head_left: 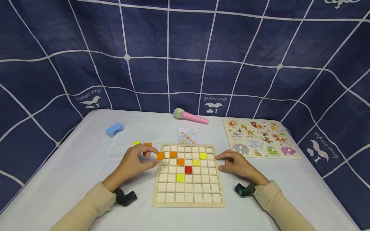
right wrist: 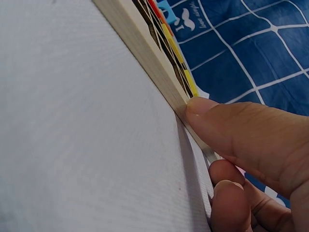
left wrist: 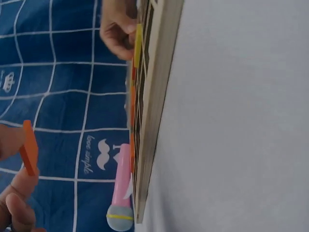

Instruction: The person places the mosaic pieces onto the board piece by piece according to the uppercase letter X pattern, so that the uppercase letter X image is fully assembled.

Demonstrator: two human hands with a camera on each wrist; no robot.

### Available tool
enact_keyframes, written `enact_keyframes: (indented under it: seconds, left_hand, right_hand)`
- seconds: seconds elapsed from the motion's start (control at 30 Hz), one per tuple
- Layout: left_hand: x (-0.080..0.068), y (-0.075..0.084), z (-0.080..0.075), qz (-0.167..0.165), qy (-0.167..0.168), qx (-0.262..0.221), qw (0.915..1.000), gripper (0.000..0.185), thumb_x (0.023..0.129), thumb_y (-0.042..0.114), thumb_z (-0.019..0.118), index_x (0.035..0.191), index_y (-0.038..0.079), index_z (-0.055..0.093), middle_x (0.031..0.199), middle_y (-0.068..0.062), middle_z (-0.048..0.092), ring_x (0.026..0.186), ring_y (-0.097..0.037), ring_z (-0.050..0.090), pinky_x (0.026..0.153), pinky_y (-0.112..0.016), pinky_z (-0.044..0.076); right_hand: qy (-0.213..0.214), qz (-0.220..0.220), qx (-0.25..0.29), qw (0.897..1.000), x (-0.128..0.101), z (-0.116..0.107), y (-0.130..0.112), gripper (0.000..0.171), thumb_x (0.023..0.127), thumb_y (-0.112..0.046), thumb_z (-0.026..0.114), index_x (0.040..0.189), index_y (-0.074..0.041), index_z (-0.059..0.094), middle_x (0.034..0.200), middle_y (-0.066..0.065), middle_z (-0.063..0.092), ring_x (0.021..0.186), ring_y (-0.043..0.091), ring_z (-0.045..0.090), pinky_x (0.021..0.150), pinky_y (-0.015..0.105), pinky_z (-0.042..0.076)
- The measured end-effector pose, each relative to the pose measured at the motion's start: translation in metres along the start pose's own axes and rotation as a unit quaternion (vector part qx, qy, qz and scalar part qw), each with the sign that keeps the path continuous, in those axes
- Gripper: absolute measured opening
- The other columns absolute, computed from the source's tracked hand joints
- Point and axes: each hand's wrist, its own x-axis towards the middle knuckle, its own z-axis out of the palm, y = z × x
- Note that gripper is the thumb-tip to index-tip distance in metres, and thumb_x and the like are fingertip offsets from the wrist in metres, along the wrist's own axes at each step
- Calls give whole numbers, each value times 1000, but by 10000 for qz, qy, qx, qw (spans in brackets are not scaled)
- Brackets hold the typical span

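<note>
My left hand (head_left: 132, 163) pinches an orange square tile (head_left: 160, 156) between thumb and a finger, over the upper left corner of a wooden grid board (head_left: 188, 204). In the left wrist view that orange tile (left wrist: 30, 147) is seen nearly edge-on, well apart from the board. Set in the board are two orange tiles (head_left: 173, 154), a red tile (head_left: 188, 169) and several yellow tiles (head_left: 180, 177). At the board's right edge rests my right hand (head_left: 238, 164), its thumb (right wrist: 203, 107) touching the side and its other fingers loosely bent.
Behind the left hand lie a yellow tile (head_left: 136, 143) and another orange tile (head_left: 148, 144), partly hidden. A printed pattern card (head_left: 188, 136) sits beyond the board, with a pink toy microphone (head_left: 195, 118) farther back. A blue arched block (head_left: 114, 129) is left; an animal puzzle (head_left: 260, 138) is right.
</note>
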Motion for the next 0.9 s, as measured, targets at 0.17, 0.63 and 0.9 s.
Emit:
enact_keyframes:
  seconds: [0.17,0.63,0.9]
  left_hand:
    - [3,17,3,260,-269,287,9989,26,79,16,94,100,23,80,79,14,52,82,-10,52,80,-34,47]
    - [29,52,27,761,-759,248,9939,25,80,21,93,103,22,82,76,7,56,79,-9,54,71,-29,44]
    - [32,70,53,701,-1234,93,9898,21,83,24,88,103,21,82,75,2,58,80,-10,56,71,-26,44]
  right_hand:
    - [37,-64,-24,10000,0,1,-1,34,86,-3,89,118,1,79,100,5,69,79,11,55,69,23,47]
    - [5,-335,18,9994,-1,1,0,34,87,-5,89,118,3,78,100,6,68,77,12,54,67,24,47]
    - [-29,35,40,10000,0,-1,-1,35,87,-5,89,120,2,78,101,6,68,79,12,54,69,23,46]
